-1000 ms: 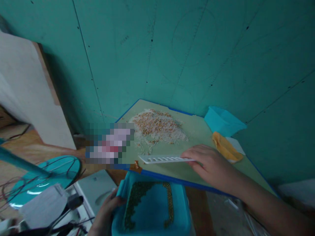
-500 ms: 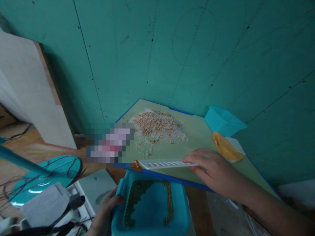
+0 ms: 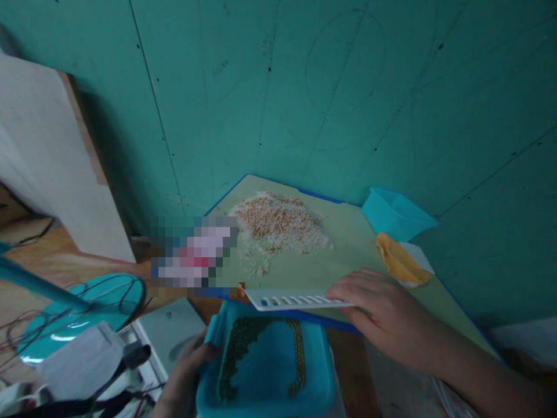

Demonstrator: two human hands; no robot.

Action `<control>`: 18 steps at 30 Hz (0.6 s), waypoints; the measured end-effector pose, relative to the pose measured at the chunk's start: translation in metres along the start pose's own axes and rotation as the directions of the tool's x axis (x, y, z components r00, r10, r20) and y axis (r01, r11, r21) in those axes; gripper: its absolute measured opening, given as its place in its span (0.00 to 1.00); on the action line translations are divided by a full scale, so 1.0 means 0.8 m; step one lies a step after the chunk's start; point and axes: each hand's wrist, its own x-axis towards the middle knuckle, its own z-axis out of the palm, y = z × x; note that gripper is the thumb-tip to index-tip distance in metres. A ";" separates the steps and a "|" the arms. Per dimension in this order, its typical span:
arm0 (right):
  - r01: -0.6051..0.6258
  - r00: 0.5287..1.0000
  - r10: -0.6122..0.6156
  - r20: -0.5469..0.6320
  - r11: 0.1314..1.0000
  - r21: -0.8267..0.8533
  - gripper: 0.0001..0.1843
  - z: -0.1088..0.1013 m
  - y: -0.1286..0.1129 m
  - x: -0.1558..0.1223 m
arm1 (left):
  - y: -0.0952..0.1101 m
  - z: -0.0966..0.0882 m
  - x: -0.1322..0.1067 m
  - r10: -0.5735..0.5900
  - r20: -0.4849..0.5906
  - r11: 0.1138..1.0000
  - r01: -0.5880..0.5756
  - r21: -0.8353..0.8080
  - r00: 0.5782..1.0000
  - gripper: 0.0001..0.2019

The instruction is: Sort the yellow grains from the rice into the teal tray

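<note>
White slotted strip (image 3: pixel 287 296) pinched in right hand (image 3: pixel 378 313); left hand (image 3: pixel 188 367) clasps round-cornered turquoise tub (image 3: pixel 263 377).

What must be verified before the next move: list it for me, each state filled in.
1. White slotted tool gripped by the right hand: ok.
2. Left hand at the left side of the turquoise bin: ok.
3. Left hand's hold firm: cannot tell, partly hidden.
4. Bin free of contents: not ok, small greenish grains line its sides.
5. Grain pile gathered: not ok, strays lie on the table.
6. Orange cloth apart from the pile: ok.
</note>
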 end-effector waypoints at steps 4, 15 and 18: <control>-0.007 1.000 0.007 -0.003 1.000 0.004 0.12 0.000 -0.002 -0.001 | -0.001 0.001 0.000 -0.008 0.064 0.999 0.005 0.052 0.998 0.13; -0.003 1.000 0.003 -0.009 1.000 0.016 0.12 -0.005 -0.008 -0.003 | 0.000 0.000 0.001 0.002 0.064 1.000 -0.004 0.020 0.998 0.15; -0.014 1.000 0.015 -0.011 1.000 0.020 0.13 -0.006 -0.008 -0.005 | 0.002 0.004 -0.001 -0.006 0.033 1.000 0.005 0.026 0.999 0.15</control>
